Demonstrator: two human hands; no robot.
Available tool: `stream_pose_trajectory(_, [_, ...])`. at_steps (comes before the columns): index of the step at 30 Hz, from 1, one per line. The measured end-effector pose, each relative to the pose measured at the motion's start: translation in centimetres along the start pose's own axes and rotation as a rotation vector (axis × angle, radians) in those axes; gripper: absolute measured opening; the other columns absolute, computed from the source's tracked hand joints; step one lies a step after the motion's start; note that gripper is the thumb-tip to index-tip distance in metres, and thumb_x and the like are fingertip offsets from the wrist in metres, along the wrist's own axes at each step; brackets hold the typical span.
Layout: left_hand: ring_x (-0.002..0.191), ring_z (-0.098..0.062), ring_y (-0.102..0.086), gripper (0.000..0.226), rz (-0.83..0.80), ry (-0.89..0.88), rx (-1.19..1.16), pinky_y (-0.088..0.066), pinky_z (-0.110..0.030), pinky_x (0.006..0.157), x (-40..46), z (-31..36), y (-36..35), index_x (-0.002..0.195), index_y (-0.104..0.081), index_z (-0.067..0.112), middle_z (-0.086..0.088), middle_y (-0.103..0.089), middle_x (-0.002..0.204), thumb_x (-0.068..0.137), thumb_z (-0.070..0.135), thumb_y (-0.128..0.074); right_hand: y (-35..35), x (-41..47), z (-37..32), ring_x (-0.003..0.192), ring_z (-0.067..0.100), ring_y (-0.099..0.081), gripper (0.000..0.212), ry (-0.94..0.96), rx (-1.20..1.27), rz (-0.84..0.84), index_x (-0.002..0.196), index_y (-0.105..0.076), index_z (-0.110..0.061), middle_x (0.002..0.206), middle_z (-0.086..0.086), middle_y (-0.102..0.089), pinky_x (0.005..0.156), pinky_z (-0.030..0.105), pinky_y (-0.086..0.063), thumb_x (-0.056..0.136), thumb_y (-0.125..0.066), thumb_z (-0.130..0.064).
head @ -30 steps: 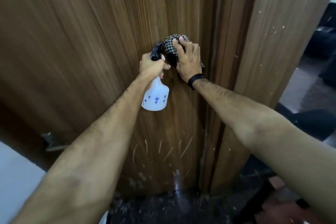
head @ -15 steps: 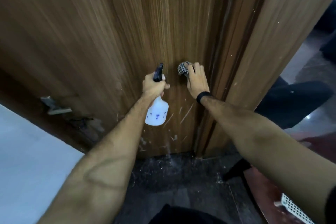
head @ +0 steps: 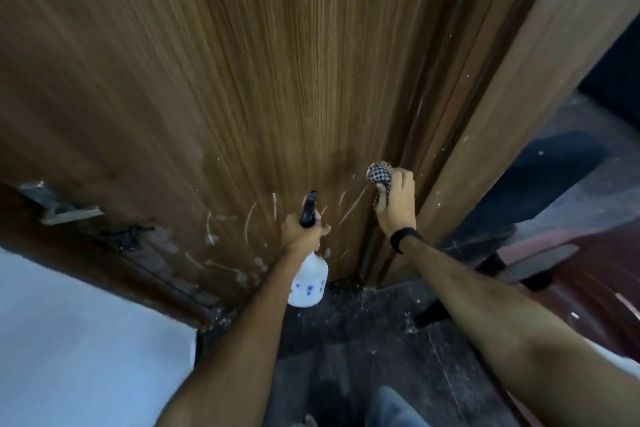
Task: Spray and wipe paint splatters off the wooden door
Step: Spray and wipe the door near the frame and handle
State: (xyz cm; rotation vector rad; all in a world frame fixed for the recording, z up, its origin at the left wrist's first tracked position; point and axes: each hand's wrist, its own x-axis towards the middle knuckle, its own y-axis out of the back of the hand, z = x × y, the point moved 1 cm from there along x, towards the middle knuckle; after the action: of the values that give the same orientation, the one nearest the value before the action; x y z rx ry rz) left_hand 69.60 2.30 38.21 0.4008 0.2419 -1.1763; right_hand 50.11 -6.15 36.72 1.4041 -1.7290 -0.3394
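Two clenched grips: left hand (head: 302, 231) around spray bottle (head: 308, 282), right hand (head: 396, 205) bunching checkered cloth (head: 378, 175) against splattered wooden door (head: 242, 80).

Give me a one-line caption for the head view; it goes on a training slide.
Left hand aims a spray bottle at paint streaks low on the wooden door; right hand presses a checked cloth there.

door (head: 242, 80) is brown with streaky vertical grain and whitish paint splatters (head: 249, 224) low down. cloth (head: 378, 174) is black-and-white checked, spray bottle (head: 309, 282) white with little blue marks and a black nozzle, wristband (head: 403, 237) black, floor (head: 346, 340) dark and speckled.
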Motion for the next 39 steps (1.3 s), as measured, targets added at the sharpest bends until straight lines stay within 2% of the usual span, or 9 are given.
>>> stream_pose_trajectory(4, [0.039,-0.020,-0.051,0.016,-0.051,-0.224,0.052,-0.045,-0.030,0.043,3.7,-2.3,-2.9,0.082,-0.061,0.005,-0.003,-0.059,0.060,0.087,0.007,-0.076,-1.8,2.9,3.3,0.116,0.025,-0.046,0.033,0.082,0.058,0.202,0.131,-0.050,0.003,0.125,0.020,-0.047,0.108,0.014,-0.028,0.100,-0.051,-0.009])
stream_pose_trajectory(6, [0.038,-0.025,-0.054,0.016,-0.075,-0.333,0.086,-0.048,-0.033,0.047,6.4,-3.3,-4.6,0.082,-0.060,0.007,-0.004,-0.062,0.061,0.089,0.011,-0.075,-3.4,4.1,5.3,0.119,0.025,-0.045,0.038,0.135,0.076,0.289,0.131,-0.050,0.004,0.126,0.022,-0.048,0.110,0.010,-0.023,0.093,-0.056,0.002])
stream_pose_trajectory(9, [0.041,-0.030,-0.061,0.015,-0.091,-0.471,0.137,-0.052,-0.033,0.053,9.9,-4.0,-6.7,0.080,-0.061,0.019,-0.009,-0.069,0.068,0.089,0.020,-0.073,-6.1,4.6,7.8,0.121,0.029,-0.047,0.046,0.235,0.066,0.378,0.131,-0.050,0.003,0.129,0.022,-0.049,0.112,0.016,-0.028,0.086,-0.059,0.008])
stream_pose_trajectory(15, [0.043,-0.025,-0.059,0.009,-0.135,-0.663,0.075,-0.049,-0.032,0.055,14.7,-5.5,-8.6,0.086,-0.065,0.012,-0.016,-0.072,0.080,0.092,0.016,-0.070,-9.4,6.8,8.4,0.107,0.019,-0.052,0.035,0.408,0.008,0.594,0.125,-0.053,-0.007,0.121,0.009,-0.051,0.092,0.019,-0.040,0.091,-0.057,-0.002])
stream_pose_trajectory(20, [0.048,-0.022,-0.059,0.008,-0.161,-0.768,0.057,-0.045,-0.029,0.050,17.2,-9.1,-9.4,0.086,-0.067,0.011,-0.016,-0.072,0.075,0.092,0.015,-0.069,-11.8,8.2,9.1,0.098,0.023,-0.050,0.049,0.449,-0.132,0.744,0.132,-0.048,-0.012,0.120,0.009,-0.048,0.082,0.031,-0.049,0.086,-0.059,0.002])
stream_pose_trajectory(27, [0.048,-0.019,-0.057,0.010,-0.163,-0.783,0.060,-0.047,-0.029,0.051,18.6,-12.4,-11.7,0.090,-0.064,0.005,-0.010,-0.064,0.066,0.090,0.014,-0.069,-13.1,9.0,9.9,0.090,0.026,-0.047,0.043,0.467,-0.249,0.819,0.127,-0.049,-0.009,0.116,0.013,-0.050,0.072,0.027,-0.039,0.085,-0.056,0.000])
stream_pose_trajectory(31, [0.046,-0.017,-0.056,0.013,-0.105,-0.768,0.072,-0.048,-0.026,0.049,18.2,-12.8,-12.0,0.088,-0.065,0.003,-0.019,-0.066,0.067,0.090,0.015,-0.069,-13.3,8.6,10.5,0.089,0.026,-0.044,0.035,0.520,-0.253,0.787,0.125,-0.049,-0.008,0.112,0.013,-0.049,0.075,0.033,-0.043,0.090,-0.055,-0.011])
stream_pose_trajectory(34, [0.044,-0.016,-0.055,0.016,-0.038,-0.773,0.091,-0.048,-0.028,0.050,18.2,-12.9,-12.1,0.077,-0.064,0.008,-0.009,-0.060,0.054,0.091,0.016,-0.068,-15.2,7.3,12.2,0.088,0.027,-0.043,0.036,0.542,-0.232,0.755,0.125,-0.048,-0.008,0.109,0.014,-0.047,0.074,0.037,-0.045,0.090,-0.057,-0.012])
stream_pose_trajectory(39, [0.043,-0.014,-0.054,0.009,-0.001,-0.782,0.088,-0.047,-0.027,0.050,17.5,-13.3,-12.0,0.087,-0.065,0.008,-0.004,-0.060,0.057,0.091,0.014,-0.069,-17.5,5.0,14.3,0.088,0.026,-0.045,0.039,0.521,-0.130,0.684,0.120,-0.045,-0.010,0.106,0.012,-0.044,0.066,0.040,-0.053,0.086,-0.063,-0.005])
